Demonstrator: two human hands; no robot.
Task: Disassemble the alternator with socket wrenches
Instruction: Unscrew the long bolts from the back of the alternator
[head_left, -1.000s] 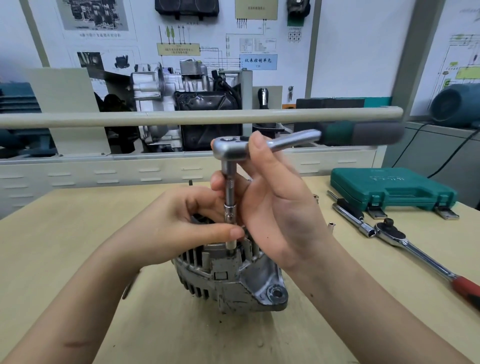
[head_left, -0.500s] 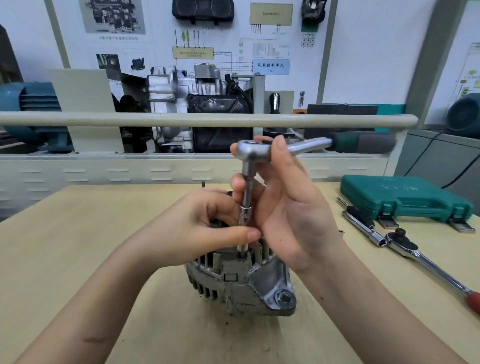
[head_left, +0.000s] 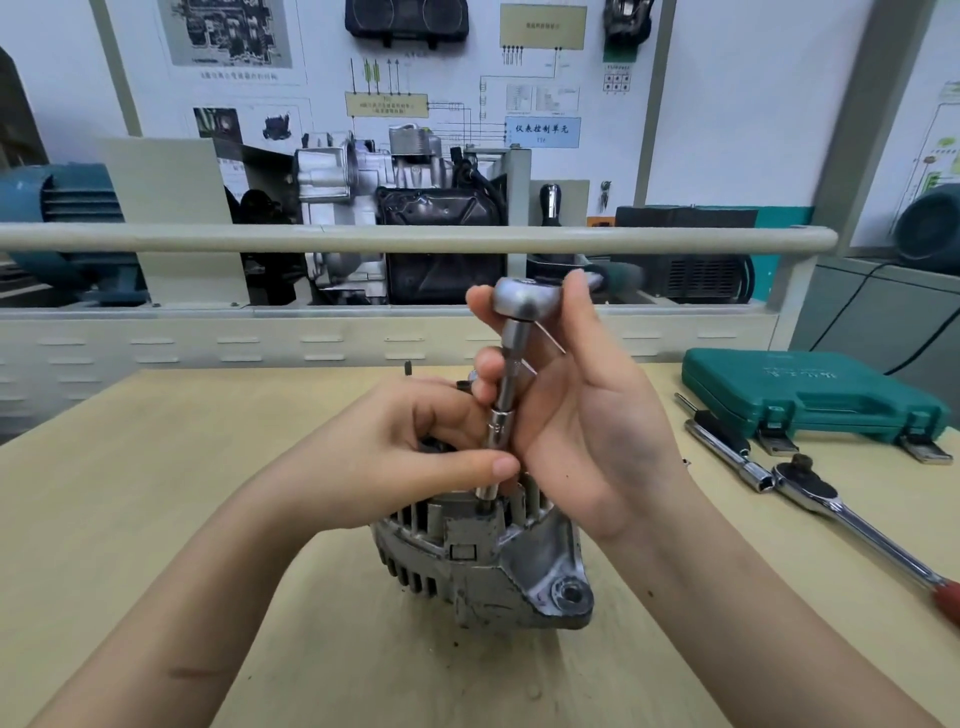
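A grey alternator (head_left: 483, 566) stands on the wooden table (head_left: 156, 493) in front of me. A ratchet wrench (head_left: 525, 299) with a long extension and socket (head_left: 500, 431) stands upright on a bolt at the alternator's top. My right hand (head_left: 582, 415) grips the ratchet head and extension, its fingers wrapped round them from behind. The wrench's green handle points away from me and is mostly hidden behind that hand. My left hand (head_left: 415, 441) pinches the lower end of the extension and socket with thumb and fingers.
A closed green tool case (head_left: 810, 395) lies at the right. In front of it lie a second ratchet with a red grip (head_left: 852, 519) and a loose extension bar (head_left: 727, 452). A beige rail (head_left: 363, 239) runs across behind the table.
The wrench handle has swung from pointing right to pointing away from me, behind my right hand. Both hands stay on the tool; the view has shifted slightly.
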